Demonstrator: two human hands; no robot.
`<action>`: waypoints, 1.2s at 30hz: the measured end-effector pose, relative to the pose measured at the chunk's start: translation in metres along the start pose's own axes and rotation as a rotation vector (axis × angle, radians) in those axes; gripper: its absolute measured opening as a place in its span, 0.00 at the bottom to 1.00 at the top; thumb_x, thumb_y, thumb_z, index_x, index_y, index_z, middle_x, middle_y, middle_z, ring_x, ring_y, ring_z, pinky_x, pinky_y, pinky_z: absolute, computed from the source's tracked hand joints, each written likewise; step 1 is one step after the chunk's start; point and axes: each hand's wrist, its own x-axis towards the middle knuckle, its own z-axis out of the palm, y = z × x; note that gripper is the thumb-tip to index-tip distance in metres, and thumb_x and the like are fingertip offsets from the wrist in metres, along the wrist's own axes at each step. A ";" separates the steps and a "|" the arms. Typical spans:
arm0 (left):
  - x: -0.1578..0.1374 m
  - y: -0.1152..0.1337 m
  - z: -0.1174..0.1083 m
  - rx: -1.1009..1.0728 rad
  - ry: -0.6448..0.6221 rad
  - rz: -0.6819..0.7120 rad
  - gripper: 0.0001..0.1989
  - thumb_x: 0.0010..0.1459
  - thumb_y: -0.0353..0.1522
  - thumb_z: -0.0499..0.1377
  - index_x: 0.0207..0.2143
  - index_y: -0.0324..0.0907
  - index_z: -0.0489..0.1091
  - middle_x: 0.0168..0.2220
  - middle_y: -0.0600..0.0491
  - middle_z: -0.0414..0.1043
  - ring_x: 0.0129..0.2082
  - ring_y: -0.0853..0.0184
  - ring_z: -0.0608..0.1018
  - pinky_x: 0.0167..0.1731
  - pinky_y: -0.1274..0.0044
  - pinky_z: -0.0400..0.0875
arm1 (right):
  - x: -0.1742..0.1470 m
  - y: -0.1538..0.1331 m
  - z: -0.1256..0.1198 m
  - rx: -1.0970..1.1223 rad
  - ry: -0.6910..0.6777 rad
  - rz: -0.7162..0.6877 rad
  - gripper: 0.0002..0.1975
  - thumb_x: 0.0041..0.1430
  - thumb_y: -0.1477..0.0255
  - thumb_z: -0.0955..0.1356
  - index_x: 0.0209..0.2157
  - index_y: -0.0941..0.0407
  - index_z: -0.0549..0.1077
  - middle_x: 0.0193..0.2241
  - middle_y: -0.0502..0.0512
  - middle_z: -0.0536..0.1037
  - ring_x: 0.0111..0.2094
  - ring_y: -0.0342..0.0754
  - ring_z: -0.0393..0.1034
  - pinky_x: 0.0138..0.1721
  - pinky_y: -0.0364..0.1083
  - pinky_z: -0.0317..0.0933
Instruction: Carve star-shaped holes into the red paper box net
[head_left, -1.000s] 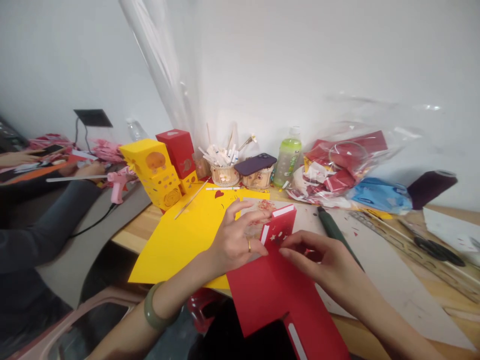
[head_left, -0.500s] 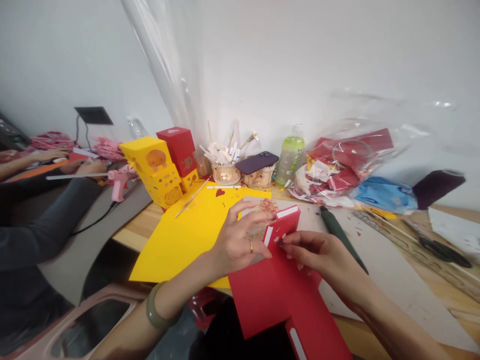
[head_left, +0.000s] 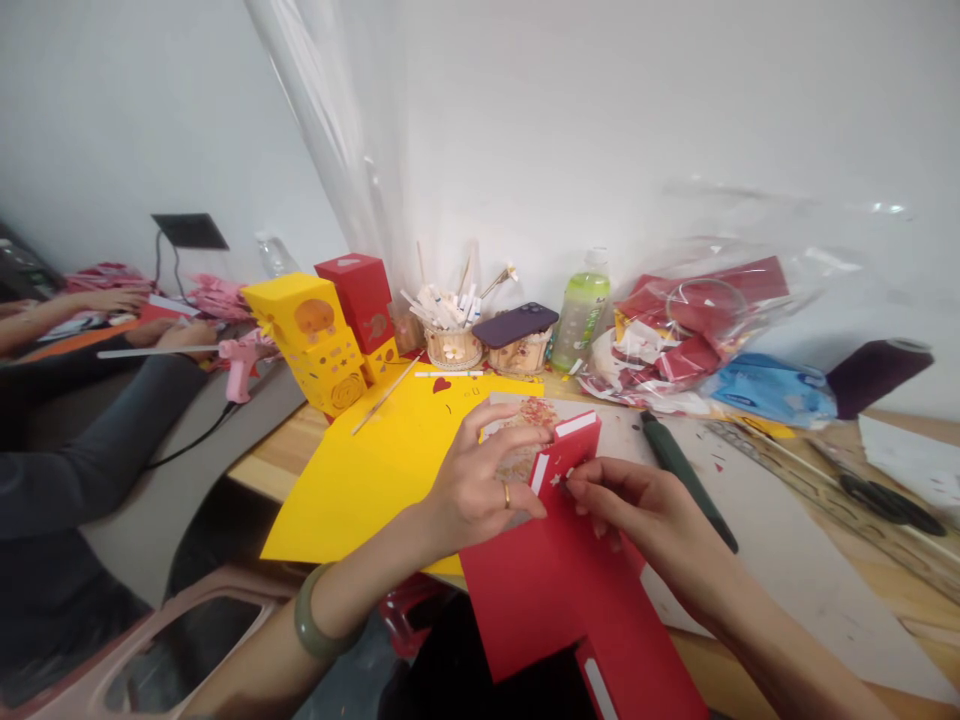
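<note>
A red cardboard sheet [head_left: 525, 590] with folded flaps and white tape strips hangs over the table's front edge. My left hand [head_left: 480, 480] grips its upper panel from the left, thumb in front and fingers behind. Small cut-outs, among them a star, show in that panel. At the panel's right side, my right hand [head_left: 630, 500] has thumb and forefinger pinched together against the cut-outs. Whatever lies between those fingertips is too small to make out. Under the hands lie a yellow sheet [head_left: 367, 490] and a grey board [head_left: 750, 510].
A yellow box [head_left: 307, 345] and a red box [head_left: 358, 300] stand at the back left. Behind are a phone [head_left: 516, 324], a green bottle [head_left: 583, 310] and a plastic bag [head_left: 675, 340]. Right lie a green-handled cutter [head_left: 686, 475] and scissors [head_left: 885, 500]. A co-worker's arms [head_left: 142, 380] are at left.
My right fingertips have shifted very slightly on the panel. My left hand keeps its hold, and the red sheet is almost unmoved.
</note>
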 end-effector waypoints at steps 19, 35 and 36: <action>-0.004 -0.001 0.005 -0.244 -0.003 -0.207 0.10 0.55 0.30 0.61 0.22 0.49 0.76 0.46 0.52 0.71 0.54 0.59 0.62 0.54 0.64 0.56 | 0.000 0.001 0.003 -0.104 0.004 -0.008 0.13 0.51 0.62 0.66 0.23 0.57 0.71 0.17 0.45 0.65 0.19 0.39 0.56 0.19 0.40 0.48; -0.020 -0.007 0.009 -0.941 -0.002 -1.069 0.22 0.41 0.46 0.68 0.14 0.37 0.68 0.19 0.50 0.72 0.22 0.67 0.75 0.27 0.75 0.70 | 0.011 0.013 -0.039 -0.033 0.286 -0.081 0.14 0.50 0.58 0.69 0.35 0.51 0.75 0.39 0.50 0.76 0.43 0.50 0.66 0.44 0.46 0.57; -0.024 -0.010 0.011 -0.949 0.001 -1.125 0.21 0.43 0.45 0.68 0.16 0.36 0.69 0.21 0.51 0.72 0.23 0.68 0.75 0.28 0.75 0.71 | 0.011 0.013 -0.037 -0.016 0.220 -0.072 0.15 0.51 0.57 0.69 0.35 0.52 0.75 0.38 0.51 0.77 0.43 0.51 0.67 0.44 0.46 0.58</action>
